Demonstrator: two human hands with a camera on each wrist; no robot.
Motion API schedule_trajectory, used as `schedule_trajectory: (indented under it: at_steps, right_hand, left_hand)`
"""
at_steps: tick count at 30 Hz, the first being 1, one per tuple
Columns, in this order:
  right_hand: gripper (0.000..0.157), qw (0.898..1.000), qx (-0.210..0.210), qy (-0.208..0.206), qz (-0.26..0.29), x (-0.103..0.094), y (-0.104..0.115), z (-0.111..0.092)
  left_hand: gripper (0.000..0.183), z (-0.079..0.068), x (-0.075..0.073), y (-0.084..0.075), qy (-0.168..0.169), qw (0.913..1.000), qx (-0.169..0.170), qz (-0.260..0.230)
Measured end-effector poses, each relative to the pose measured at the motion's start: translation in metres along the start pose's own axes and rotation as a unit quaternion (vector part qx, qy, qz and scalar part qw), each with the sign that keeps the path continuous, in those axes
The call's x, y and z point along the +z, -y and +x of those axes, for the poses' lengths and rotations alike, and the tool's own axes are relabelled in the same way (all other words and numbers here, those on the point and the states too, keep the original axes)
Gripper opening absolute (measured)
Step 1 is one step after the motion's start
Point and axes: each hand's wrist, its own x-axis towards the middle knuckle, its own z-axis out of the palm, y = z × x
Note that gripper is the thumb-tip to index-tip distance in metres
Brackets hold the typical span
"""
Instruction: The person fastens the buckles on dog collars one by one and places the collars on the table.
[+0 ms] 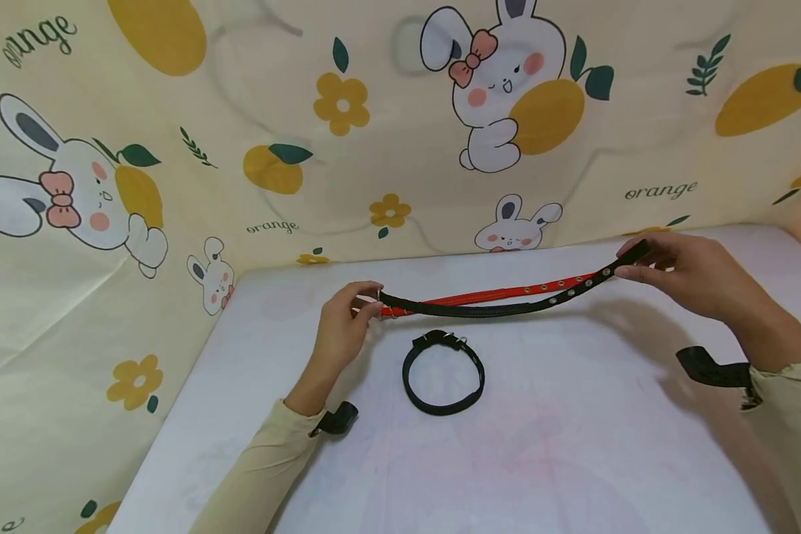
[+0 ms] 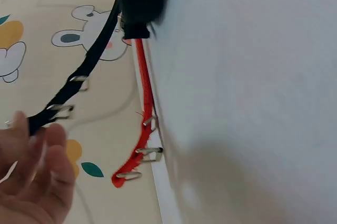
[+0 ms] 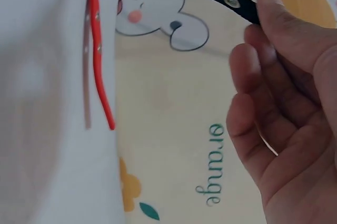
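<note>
A black collar with metal eyelets is stretched between my two hands, sagging slightly in the middle. My left hand pinches its buckle end; the metal fittings show in the left wrist view beside the fingers. My right hand pinches the eyelet end between thumb and fingers. Just behind lies a red collar, laid out lengthwise, its eyelets to the right and its buckle to the left. Nearer to me, another black collar is buckled into a round loop on the table.
The white table bears all the collars. A cream cloth printed with rabbits and oranges rises behind the table and along its left side. Dark wrist-worn devices stick out at both sleeves.
</note>
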Motion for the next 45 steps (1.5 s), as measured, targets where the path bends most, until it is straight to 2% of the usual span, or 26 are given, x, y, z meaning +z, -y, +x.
schedule_trajectory:
  at_steps: [7,14,19,24,29,33,39,45]
  right_hand:
    - [0.023,0.998,-0.010,-0.050,0.045,-0.004,0.010,-0.003]
    - [0.024,0.995,-0.003,-0.061,0.075,-0.008,0.022,-0.003]
    - [0.022,0.993,-0.019,-0.076,0.094,-0.009,0.032,-0.005]
    - [0.020,0.989,-0.047,-0.080,0.113,-0.005,0.044,-0.007]
    - [0.021,0.991,-0.049,-0.070,0.103,-0.005,0.055,-0.009]
    - [0.023,0.990,-0.047,-0.075,0.109,-0.005,0.059,-0.011]
    - [0.029,0.987,-0.043,-0.092,0.124,-0.003,0.069,-0.016]
    - [0.032,0.979,-0.080,-0.111,0.151,0.002,0.088,-0.018]
  left_hand:
    - [0.032,0.000,-0.005,-0.006,-0.023,0.9939,-0.007,-0.107]
    - [0.032,0.000,-0.009,-0.010,-0.046,0.9872,-0.002,-0.153]
    - [0.031,-0.001,-0.010,-0.015,-0.058,0.9759,-0.004,-0.210]
    - [0.030,-0.002,-0.011,-0.022,-0.070,0.9713,-0.024,-0.226]
    - [0.030,-0.004,-0.011,-0.028,-0.072,0.9680,-0.036,-0.238]
    - [0.030,-0.004,-0.010,-0.032,-0.075,0.9615,-0.022,-0.264]
    - [0.032,-0.007,-0.008,-0.040,-0.057,0.9527,0.006,-0.298]
    - [0.034,-0.012,-0.008,-0.048,-0.059,0.9467,0.014,-0.316]
